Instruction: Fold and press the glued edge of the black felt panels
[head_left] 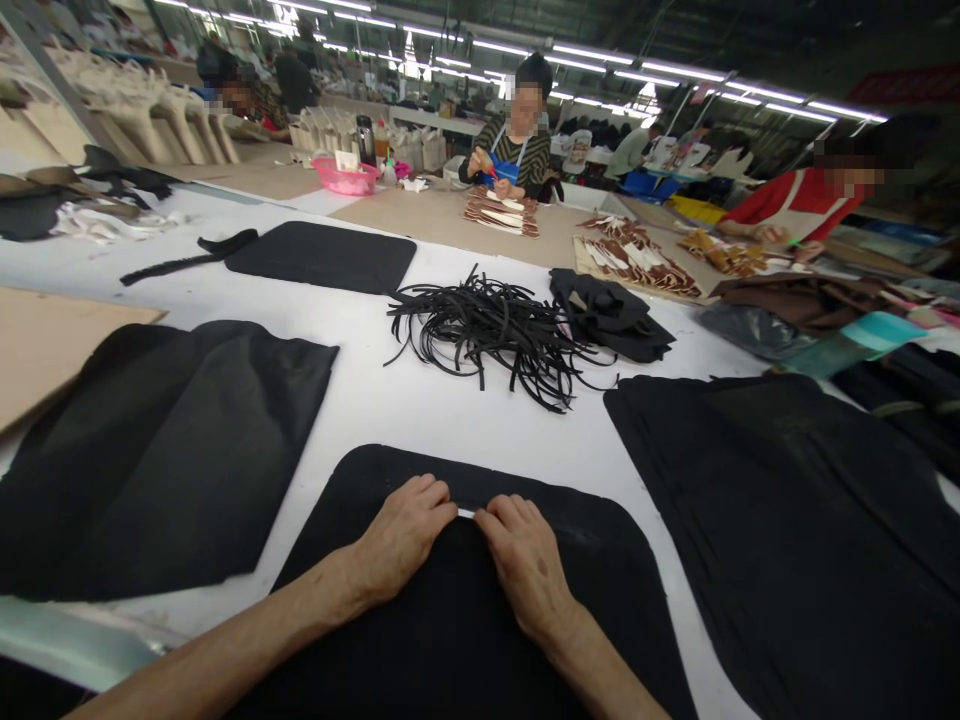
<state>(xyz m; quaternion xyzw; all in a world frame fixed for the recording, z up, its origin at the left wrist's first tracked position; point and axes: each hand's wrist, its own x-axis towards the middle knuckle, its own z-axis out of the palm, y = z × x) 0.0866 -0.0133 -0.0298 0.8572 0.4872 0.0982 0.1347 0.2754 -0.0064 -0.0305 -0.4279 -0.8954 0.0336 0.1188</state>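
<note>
Writing: dark red banner [911,82] up in the top right corner, way too dim to make out what's on it
Hands: two, both over the same piece, knuckles up
Left hand [409,530]: fingers curled together, looks like they're clamped on one end of a little white strip [466,514]
Right hand [529,560]: same deal on the other end, fingers bunched together
White strip: just one, only a short bit showing between the hands, over the upper part of the black panel
Black panel [600,540]: one, rounded top corners, flat on the white tabletop [360,395] right in front of the person
Side piles: two, a left black pile [187,470] and a right black pile [810,520]; can't count the layers tbh
Far black panel [322,255]: one, a curled black strip [180,260] by its left end
Black strip heap [495,335]: one big tangle, no chance of counting it, crumpled black pieces [611,315] just right of it
Pink basket [352,182]: one, dark flask [365,140] standing next to it
Brown-and-cream bunches: two on the far table, a middle bunch [501,212] and a right bunch [637,255]
Nearer co-workers: two, one in a striped top [544,165], one in red sleeves [750,205]
</note>
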